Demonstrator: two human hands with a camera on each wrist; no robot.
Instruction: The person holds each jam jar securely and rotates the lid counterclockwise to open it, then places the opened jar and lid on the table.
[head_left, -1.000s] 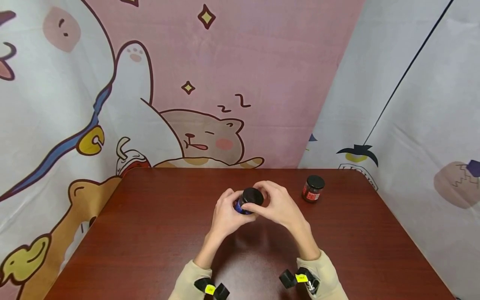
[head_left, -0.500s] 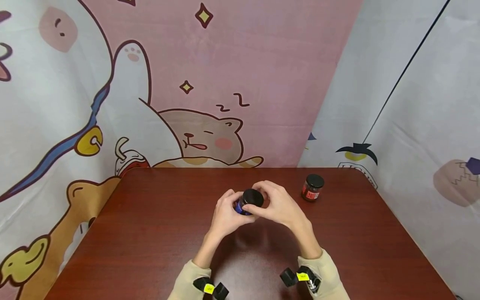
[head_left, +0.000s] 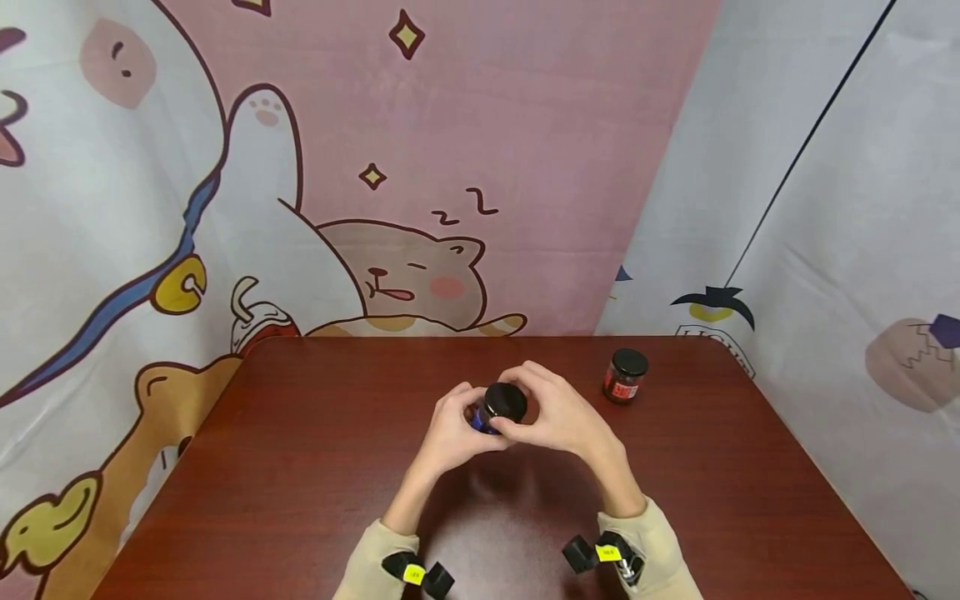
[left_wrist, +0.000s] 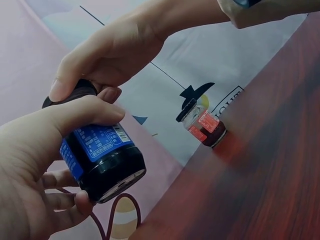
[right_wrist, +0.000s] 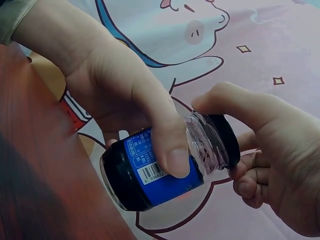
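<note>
The blue-labelled jar (left_wrist: 102,157) is held between both hands, raised above the surface. Behind it we see a printed fabric backdrop (head_left: 562,167), lightly creased, in pink and white. The surface (head_left: 300,467) is reddish-brown with a streaky wood grain and a soft sheen.

We see both forearms reach in from the near edge and angle toward each other, in cream sleeves (head_left: 652,542). The left hand (head_left: 452,429) grips the jar's body, its thumb laid across the label and its fingers curled round the far side. The right hand (head_left: 553,412) arches over from the other side, thumb and fingers gripping the lid's rim.

The jar is a rounded cylinder, clear glass showing at the shoulder. Farther right stands a red-labelled jar (head_left: 626,377). Smaller still, we note the round black lid (head_left: 505,402), the glossy blue label (right_wrist: 140,150) and its white barcode (right_wrist: 151,173).
</note>
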